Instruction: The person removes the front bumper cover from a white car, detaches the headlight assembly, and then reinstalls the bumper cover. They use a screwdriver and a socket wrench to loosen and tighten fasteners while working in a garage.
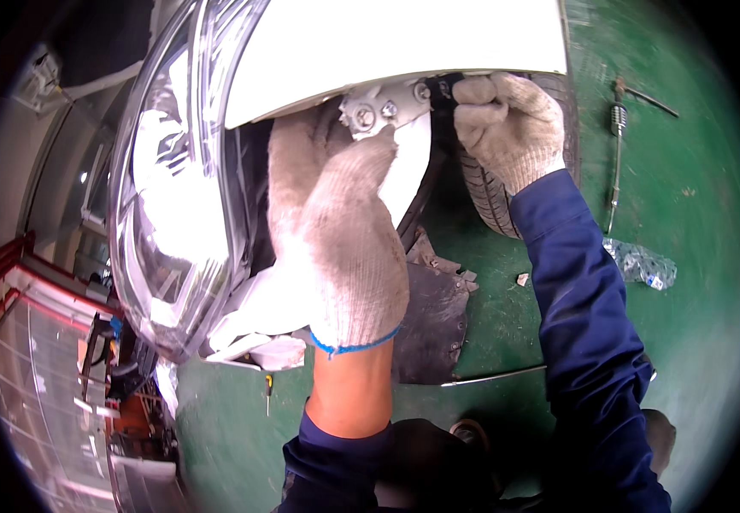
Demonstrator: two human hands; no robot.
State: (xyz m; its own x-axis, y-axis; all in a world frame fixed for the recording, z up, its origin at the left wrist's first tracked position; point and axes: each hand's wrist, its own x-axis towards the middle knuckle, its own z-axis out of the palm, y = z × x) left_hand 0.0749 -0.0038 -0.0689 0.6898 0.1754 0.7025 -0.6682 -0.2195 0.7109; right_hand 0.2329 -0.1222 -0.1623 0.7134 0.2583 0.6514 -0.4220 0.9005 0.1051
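My left hand (349, 231), in a knitted white glove with a blue cuff edge, reaches up under the lower edge of a white car body panel (404, 34). Its thumb presses on a white metal bracket (404, 101) that carries several bolts; its other fingertips are hidden behind the panel. My right hand (511, 128), gloved too, is closed at the bracket's right end. A short black piece (444, 90) shows between its fingers and the end bolt; what the fist holds is mostly covered. Behind that hand stands a tyre (491, 195). A clear headlight (186, 179) lies left of my left hand.
On the green floor lie a dark liner piece (434, 321), a thin metal rod (494, 376), a yellow-handled screwdriver (268, 386), a long tool with a spring and crossbar (617, 154) and a crumpled plastic bottle (643, 263). Red framing (54, 303) stands far left.
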